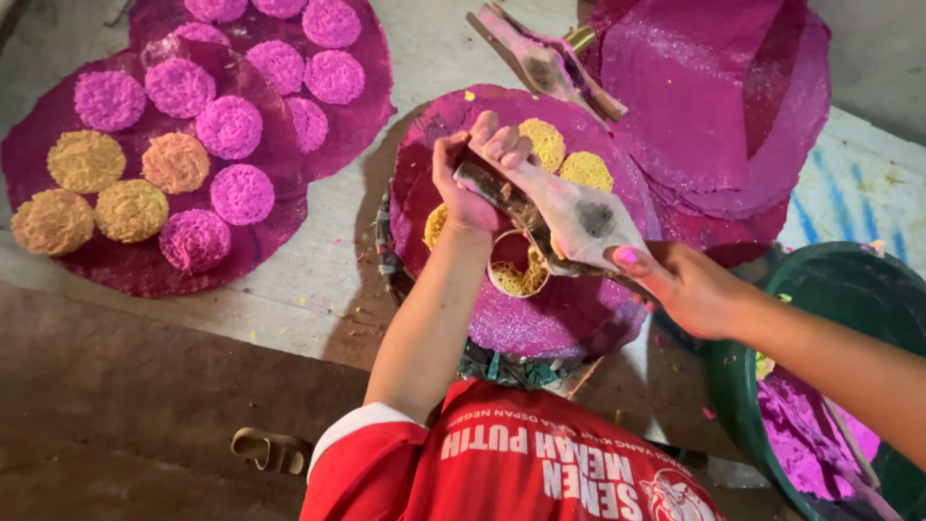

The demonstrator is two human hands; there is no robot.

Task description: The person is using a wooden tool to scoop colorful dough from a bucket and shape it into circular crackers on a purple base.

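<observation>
My left hand (473, 178) grips the far end of a wooden press (569, 212) stained pink, with a dark spot on its flat face. My right hand (685, 289) holds the press's near end, its thumb on the wood. The press hangs tilted over a small round ring mould (502, 280) with yellow strands inside it. The mould rests on a round magenta sheet (540, 318). Three yellow strand nests (586, 169) lie on the same sheet, beyond and beside my left hand.
Two magenta sheets (135, 270) at the left carry several pink and yellow nests. A second wooden press (540, 58) lies at the top. Bare magenta sheets (714, 96) are stacked top right. A green basin (839, 289) with pink dough stands at the right. A sandal (270, 450) lies bottom left.
</observation>
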